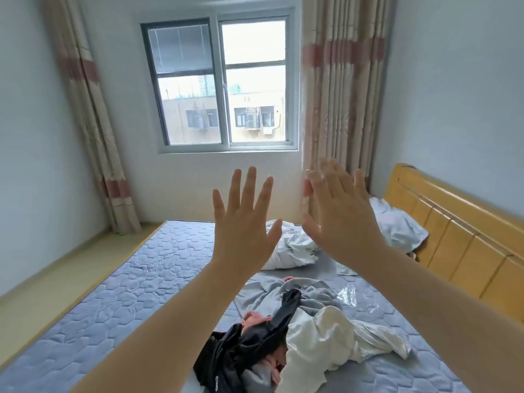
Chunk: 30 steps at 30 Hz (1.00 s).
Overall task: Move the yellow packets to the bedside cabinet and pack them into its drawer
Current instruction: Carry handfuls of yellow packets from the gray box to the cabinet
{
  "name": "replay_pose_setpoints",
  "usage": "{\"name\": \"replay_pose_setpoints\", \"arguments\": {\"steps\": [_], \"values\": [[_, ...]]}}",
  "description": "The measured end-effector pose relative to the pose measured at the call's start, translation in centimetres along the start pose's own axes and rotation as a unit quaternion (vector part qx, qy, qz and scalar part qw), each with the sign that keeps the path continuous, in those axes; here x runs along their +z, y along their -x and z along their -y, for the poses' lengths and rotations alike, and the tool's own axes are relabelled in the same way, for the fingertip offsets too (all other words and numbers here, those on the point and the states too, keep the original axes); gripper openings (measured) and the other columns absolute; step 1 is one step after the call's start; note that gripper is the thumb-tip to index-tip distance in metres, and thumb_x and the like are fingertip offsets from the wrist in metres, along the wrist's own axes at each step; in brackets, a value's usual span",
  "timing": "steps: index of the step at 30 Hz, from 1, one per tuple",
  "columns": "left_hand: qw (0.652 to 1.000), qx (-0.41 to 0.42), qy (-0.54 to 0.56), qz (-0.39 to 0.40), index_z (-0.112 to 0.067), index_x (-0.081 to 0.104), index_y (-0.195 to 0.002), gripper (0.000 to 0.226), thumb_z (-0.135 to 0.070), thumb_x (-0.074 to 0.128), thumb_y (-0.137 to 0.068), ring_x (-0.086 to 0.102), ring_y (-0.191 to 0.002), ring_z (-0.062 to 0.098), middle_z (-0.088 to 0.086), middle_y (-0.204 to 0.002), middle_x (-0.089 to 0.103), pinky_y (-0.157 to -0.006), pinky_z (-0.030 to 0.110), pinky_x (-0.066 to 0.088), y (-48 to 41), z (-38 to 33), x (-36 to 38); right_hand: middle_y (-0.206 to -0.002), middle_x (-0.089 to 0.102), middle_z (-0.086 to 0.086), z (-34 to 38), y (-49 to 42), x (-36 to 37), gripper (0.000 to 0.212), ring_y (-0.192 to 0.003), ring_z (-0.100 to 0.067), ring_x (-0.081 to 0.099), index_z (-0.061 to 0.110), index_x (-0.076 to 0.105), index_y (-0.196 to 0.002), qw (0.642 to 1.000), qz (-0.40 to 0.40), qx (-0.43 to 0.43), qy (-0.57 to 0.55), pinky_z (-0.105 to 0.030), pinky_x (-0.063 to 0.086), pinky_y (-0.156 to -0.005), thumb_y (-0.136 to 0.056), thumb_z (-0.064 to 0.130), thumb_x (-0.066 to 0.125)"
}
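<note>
Task looks unstarted. No yellow packets in view, and no bedside cabinet or drawer either, so where the packets are, which way they point and their long axis cannot be told. Left hand (pixel 241 222) and right hand (pixel 337 217) are raised side by side over the blue quilted mattress (pixel 127 279), each grip wide, fingers spread straight, holding nothing. Heap of black, white and grey clothes (pixel 297 330) lies below the forearms, with the yellow wooden headboard (pixel 453 239) to the right. All left: find packets, carry, open drawer, pack.
</note>
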<state>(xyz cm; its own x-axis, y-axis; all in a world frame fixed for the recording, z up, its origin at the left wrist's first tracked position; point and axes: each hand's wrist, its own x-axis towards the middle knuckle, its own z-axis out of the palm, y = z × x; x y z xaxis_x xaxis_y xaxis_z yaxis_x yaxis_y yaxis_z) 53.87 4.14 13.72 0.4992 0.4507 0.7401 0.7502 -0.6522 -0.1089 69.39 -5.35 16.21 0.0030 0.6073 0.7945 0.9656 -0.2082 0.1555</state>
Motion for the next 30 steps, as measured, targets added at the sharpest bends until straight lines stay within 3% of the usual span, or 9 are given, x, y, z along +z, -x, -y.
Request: {"name": "replay_pose_setpoints", "arguments": {"steps": [7, 11, 16, 19, 30], "values": [[0.997, -0.045, -0.069, 0.002, -0.021, 0.022, -0.149, 0.069, -0.050, 0.031, -0.087, 0.011, -0.147, 0.032, 0.010, -0.159, 0.017, -0.109, 0.062, 0.010, 0.8, 12.2, 1.1, -0.149, 0.036, -0.019, 9.5, -6.6, 7.6, 0.067, -0.138, -0.037, 0.034, 0.007, 0.044, -0.136, 0.998, 0.000, -0.035, -0.051, -0.057, 0.019, -0.109, -0.080, 0.037, 0.065], [0.993, -0.083, -0.084, 0.005, -0.020, 0.023, -0.148, 0.069, -0.047, 0.037, -0.086, 0.012, -0.146, 0.032, 0.010, -0.159, 0.019, -0.108, 0.066, 0.017, 1.9, 20.6, 0.9, -0.149, 0.036, -0.020, 17.1, -10.5, 10.3, 0.067, -0.137, -0.038, 0.035, 0.007, 0.044, -0.136, 0.995, -0.007, -0.070, -0.077, -0.059, 0.023, -0.108, -0.080, 0.037, 0.065], [0.986, -0.103, -0.132, -0.005, -0.021, 0.023, -0.147, 0.070, -0.049, 0.031, -0.083, 0.019, -0.145, 0.033, 0.011, -0.157, 0.023, -0.108, 0.063, 0.013, 4.7, 33.7, 0.1, -0.147, 0.038, -0.020, 30.2, -15.0, 13.7, 0.069, -0.136, -0.037, 0.036, 0.006, 0.046, -0.135, 0.988, -0.030, -0.096, -0.120, -0.059, 0.024, -0.108, -0.077, 0.036, 0.069], [0.983, -0.107, -0.151, 0.007, -0.020, 0.026, -0.147, 0.070, -0.049, 0.030, -0.083, 0.024, -0.143, 0.035, 0.012, -0.156, 0.025, -0.107, 0.065, 0.019, 6.5, 42.8, -0.5, -0.148, 0.038, -0.020, 39.1, -17.9, 15.5, 0.069, -0.137, -0.037, 0.035, 0.006, 0.045, -0.136, 0.987, -0.039, -0.085, -0.133, -0.059, 0.023, -0.108, -0.078, 0.035, 0.067], [0.983, -0.105, -0.150, 0.032, -0.018, 0.028, -0.149, 0.071, -0.047, 0.029, -0.084, 0.018, -0.145, 0.035, 0.014, -0.156, 0.024, -0.106, 0.067, 0.021, 10.3, 69.1, -3.9, -0.151, 0.033, -0.018, 65.0, -28.7, 20.0, 0.069, -0.139, -0.036, 0.031, 0.006, 0.040, -0.140, 0.984, 0.001, -0.081, -0.156, -0.059, 0.021, -0.110, -0.081, 0.034, 0.062]]}}
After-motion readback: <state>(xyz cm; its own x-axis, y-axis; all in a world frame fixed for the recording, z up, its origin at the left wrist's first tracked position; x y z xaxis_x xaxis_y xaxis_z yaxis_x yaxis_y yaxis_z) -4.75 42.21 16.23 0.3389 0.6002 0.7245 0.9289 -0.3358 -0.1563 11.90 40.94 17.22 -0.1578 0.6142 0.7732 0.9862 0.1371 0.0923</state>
